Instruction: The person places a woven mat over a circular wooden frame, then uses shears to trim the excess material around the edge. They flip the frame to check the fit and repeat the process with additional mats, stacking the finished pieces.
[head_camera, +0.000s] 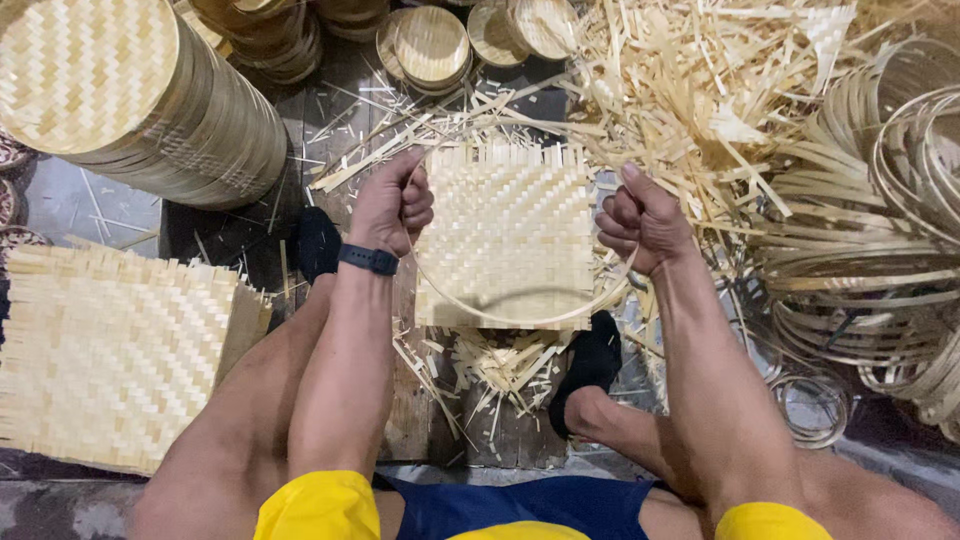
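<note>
your left hand and right hand each grip one side of a thin bamboo hoop, fingers curled shut around the strip, thumbs up. the hoop hangs in an arc between your fists, low over a square woven bamboo mat that lies on the floor between your feet.

step in hand, as it reads: sizing or seating the hoop against the mat. the next move likely calls for even tension from both fists, so the strip bends into a round without kinking, and for centring it on the weave before pressing down.

the hoop is a pale, narrow, springy strip; only its near curve shows clearly, the far side blends into the mat. the mat is a flat herringbone weave with ragged, untrimmed strip ends on all edges.

around you: a stack of finished round trays at far left, another square mat by your left knee, loose offcuts ahead, a pile of spare hoops at right.
</note>
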